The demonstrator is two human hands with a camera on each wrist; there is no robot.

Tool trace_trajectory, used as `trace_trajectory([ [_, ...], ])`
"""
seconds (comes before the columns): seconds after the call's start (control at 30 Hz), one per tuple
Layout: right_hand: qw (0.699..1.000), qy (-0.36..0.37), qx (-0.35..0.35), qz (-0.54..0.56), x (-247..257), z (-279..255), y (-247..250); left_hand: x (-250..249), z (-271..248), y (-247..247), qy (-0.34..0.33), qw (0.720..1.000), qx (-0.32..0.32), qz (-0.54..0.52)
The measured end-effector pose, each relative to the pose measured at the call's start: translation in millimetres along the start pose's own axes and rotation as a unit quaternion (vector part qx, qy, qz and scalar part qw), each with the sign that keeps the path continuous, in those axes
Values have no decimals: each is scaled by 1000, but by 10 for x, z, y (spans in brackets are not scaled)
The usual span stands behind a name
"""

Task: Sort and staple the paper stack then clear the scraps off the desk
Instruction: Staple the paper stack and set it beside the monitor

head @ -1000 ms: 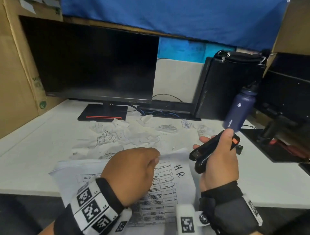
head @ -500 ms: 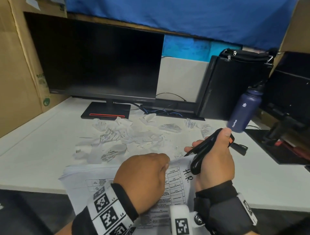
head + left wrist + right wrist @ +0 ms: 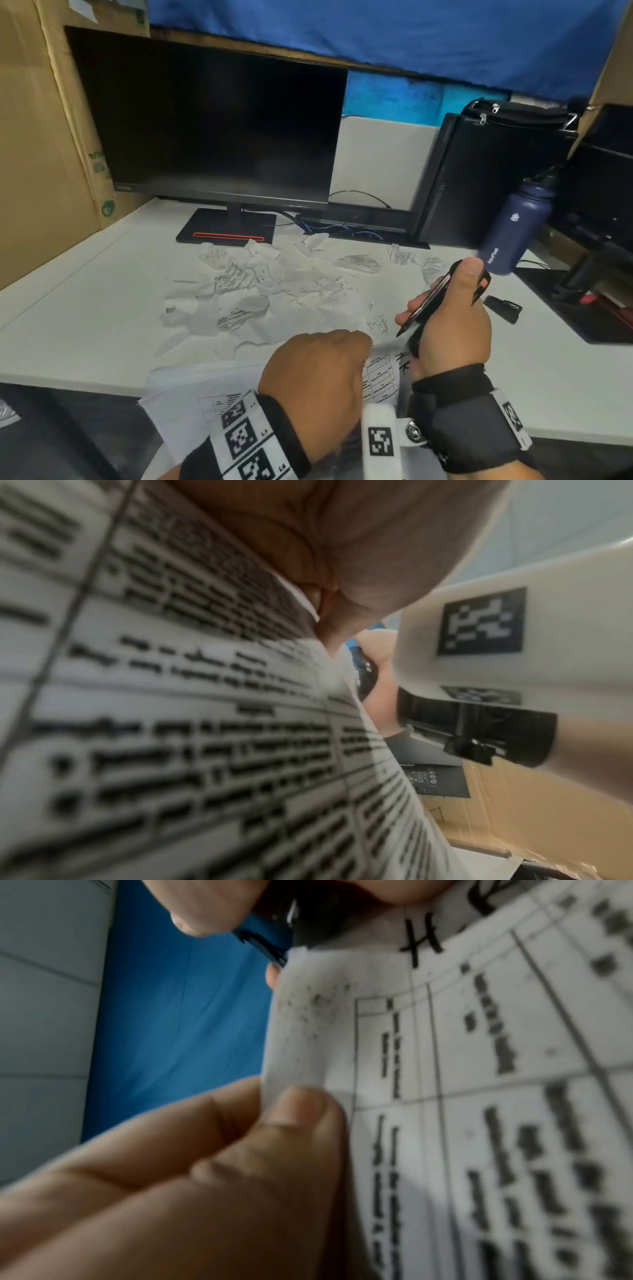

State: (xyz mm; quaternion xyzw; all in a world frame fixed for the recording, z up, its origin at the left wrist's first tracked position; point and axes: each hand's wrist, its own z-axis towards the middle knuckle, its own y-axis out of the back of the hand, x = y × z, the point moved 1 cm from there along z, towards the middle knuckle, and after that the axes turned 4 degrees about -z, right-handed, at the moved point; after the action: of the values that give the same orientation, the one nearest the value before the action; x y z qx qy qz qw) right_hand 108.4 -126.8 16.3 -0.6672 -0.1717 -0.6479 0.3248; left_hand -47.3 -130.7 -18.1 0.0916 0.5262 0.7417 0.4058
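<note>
The left hand (image 3: 315, 380) pinches the top edge of the paper stack (image 3: 191, 394) at the near edge of the white tabletop (image 3: 85, 291). The right hand (image 3: 448, 329) grips a black stapler (image 3: 428, 303), its mouth at the stack's top corner. Torn paper scraps (image 3: 260, 284) lie behind, near the monitor (image 3: 212, 130).

The counter (image 3: 85, 301) is evenly lit from overhead, with soft shadows only. Wide-angle bending is seen at the head view's edges. Both wrist views are blurred, the printed paper (image 3: 192, 723) left out of focus.
</note>
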Motion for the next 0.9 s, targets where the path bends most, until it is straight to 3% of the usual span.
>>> trace_trajectory([
  [0.13, 990, -36, 30, 134, 98, 4, -21, 222, 95, 236, 59, 997, 2, -44],
  [0.23, 984, -36, 42, 172, 155, 54, 64, 586, 196, 707, 131, 985, -39, -104],
  [0.4, 980, -68, 115, 147, 69, 69, 91, 1517, 330, 1673, 269, 943, -168, -104],
  [0.57, 971, -132, 183, 84, -212, -24, -75, 2680, 496, 2557, 419, 886, -200, -17],
  [0.73, 951, -179, 252, -5, -388, -123, -339, 3393, 653, 2885, 486, 847, -121, 180],
  [0.9, 924, -219, 305, -76, -541, -270, -648, 3835, 594, 2510, 523, 818, 13, 240],
])
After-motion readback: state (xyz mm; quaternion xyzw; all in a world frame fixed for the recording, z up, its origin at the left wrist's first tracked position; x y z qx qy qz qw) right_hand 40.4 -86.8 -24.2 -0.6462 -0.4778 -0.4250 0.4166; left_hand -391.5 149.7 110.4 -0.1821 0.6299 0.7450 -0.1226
